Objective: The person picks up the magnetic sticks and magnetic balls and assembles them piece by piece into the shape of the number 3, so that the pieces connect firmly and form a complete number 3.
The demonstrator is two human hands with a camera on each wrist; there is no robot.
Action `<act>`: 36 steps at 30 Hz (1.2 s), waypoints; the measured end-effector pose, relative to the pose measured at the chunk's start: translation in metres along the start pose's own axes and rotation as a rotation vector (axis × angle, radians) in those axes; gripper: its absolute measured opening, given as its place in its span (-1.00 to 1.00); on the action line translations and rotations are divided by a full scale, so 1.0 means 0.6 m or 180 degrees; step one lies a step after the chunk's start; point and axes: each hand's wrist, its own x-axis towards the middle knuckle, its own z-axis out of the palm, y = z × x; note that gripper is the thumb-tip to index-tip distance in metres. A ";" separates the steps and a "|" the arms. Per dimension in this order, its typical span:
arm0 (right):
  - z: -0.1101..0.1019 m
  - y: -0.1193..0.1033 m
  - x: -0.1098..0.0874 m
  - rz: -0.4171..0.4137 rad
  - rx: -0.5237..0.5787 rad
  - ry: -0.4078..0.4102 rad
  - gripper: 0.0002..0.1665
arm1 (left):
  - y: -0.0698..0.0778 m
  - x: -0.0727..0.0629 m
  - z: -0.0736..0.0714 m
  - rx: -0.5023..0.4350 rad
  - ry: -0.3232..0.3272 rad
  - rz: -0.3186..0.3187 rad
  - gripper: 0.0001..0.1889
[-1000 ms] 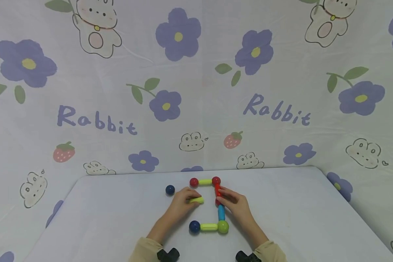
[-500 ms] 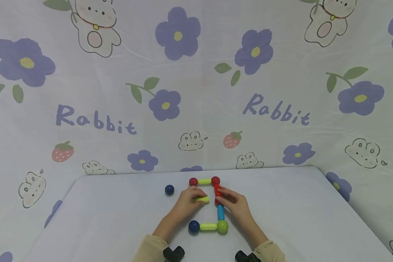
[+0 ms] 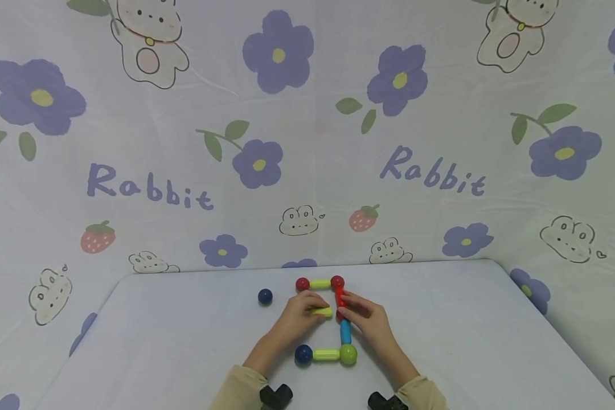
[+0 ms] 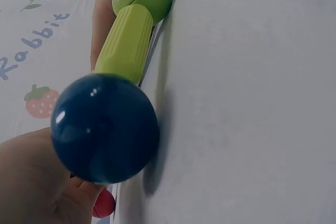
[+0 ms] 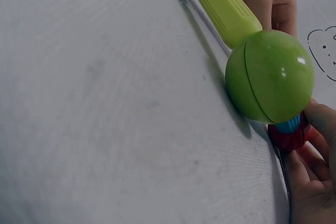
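My left hand point(image 3: 294, 318) pinches a yellow-green toy rod point(image 3: 323, 312), whose free end points right, a short way from a red ball point(image 3: 340, 314). Fingers of my right hand point(image 3: 371, 322) hold that red ball and lie along the red rod point(image 3: 339, 295) above it. Below the ball, a blue rod point(image 3: 345, 332) joins a green ball point(image 3: 348, 355). From there a second yellow-green rod point(image 3: 326, 355) leads left to a dark blue ball point(image 4: 105, 129), large in the left wrist view. In the right wrist view the green ball point(image 5: 270, 77) partly covers the held red ball point(image 5: 289, 136).
At the far end, a yellow-green rod point(image 3: 320, 284) links two red balls, the left one point(image 3: 302, 284) and the right one point(image 3: 337, 282). A loose dark blue ball point(image 3: 265, 296) lies left of my left hand. Patterned cloth point(image 3: 318, 171) hangs behind the white table point(image 3: 159, 341).
My left hand has moved right with the yellow-green rod, bringing its free end closer to the held red ball. My right hand has stayed in place on the joined pieces.
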 end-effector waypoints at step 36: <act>0.001 -0.006 -0.005 0.0074 0.0015 0.0029 -0.56 | -0.026 -0.022 -0.052 0.0241 0.1452 0.0377 -0.53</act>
